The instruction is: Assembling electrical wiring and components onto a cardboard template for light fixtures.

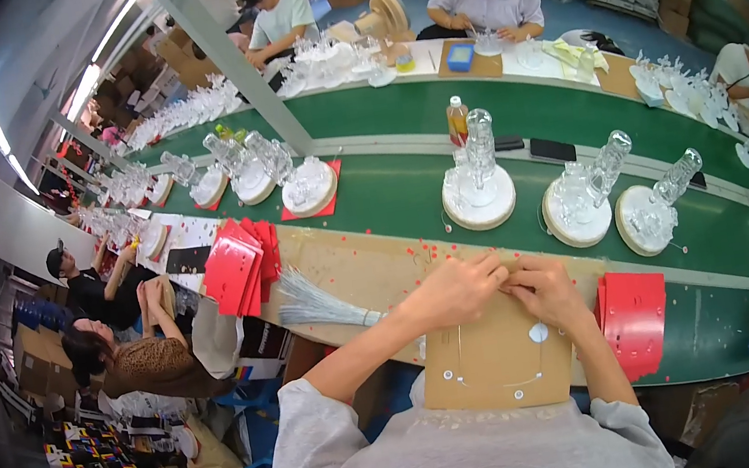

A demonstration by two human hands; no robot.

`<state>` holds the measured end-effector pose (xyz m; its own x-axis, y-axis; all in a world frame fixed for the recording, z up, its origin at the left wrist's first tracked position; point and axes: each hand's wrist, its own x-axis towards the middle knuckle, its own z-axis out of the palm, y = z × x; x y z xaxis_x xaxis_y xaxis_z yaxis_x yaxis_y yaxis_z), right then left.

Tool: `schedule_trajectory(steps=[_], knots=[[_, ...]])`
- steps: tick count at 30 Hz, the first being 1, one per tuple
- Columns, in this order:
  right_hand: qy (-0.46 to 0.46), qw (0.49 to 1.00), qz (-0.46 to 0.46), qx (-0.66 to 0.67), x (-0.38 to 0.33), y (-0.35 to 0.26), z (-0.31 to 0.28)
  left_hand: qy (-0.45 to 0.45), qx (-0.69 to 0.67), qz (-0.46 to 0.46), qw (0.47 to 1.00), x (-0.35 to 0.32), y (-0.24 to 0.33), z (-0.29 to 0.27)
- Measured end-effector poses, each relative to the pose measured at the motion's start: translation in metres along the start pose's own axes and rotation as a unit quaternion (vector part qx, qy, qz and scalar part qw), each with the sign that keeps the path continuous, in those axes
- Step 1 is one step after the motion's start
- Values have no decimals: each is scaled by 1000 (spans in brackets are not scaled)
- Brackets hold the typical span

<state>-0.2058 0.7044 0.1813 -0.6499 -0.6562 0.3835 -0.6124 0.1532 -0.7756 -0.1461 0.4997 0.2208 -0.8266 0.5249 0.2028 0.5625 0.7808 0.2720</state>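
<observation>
Both of my hands meet at the far edge of a flat brown board [493, 361], which leans against my front. My left hand [461, 289] is closed, its fingertips pinched together. Close beside it, my right hand [543, 289] is closed in a pinch too. Whatever lies between the fingertips is hidden or too small to name. On the board's face are small white round pieces and a thin curved wire-like line [496, 383]. A bundle of thin grey wires [319, 301] lies on the brown worktop [348, 247], left of my left hand.
Red sheets are stacked at the left [240, 262] and right [634, 322]. Beyond the worktop, a green conveyor belt [388, 196] carries clear ornaments on round white bases [479, 195], plus a bottle [457, 121] and a phone [552, 150]. Several people work across the belt and at my left.
</observation>
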Motion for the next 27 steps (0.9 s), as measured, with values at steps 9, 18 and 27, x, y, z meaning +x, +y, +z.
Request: schedule_trajectory(steps=[9,18,27], knots=[[-3,1000,-2,18,3,3,-11,-97,48,87,990,12,-18,4],[-126,989,-71,40,25,28,-34,-11,129,117,985,5,6,25],[-256,960,-67,93,48,42,-28,48,183,-12,982,-1,41,44]])
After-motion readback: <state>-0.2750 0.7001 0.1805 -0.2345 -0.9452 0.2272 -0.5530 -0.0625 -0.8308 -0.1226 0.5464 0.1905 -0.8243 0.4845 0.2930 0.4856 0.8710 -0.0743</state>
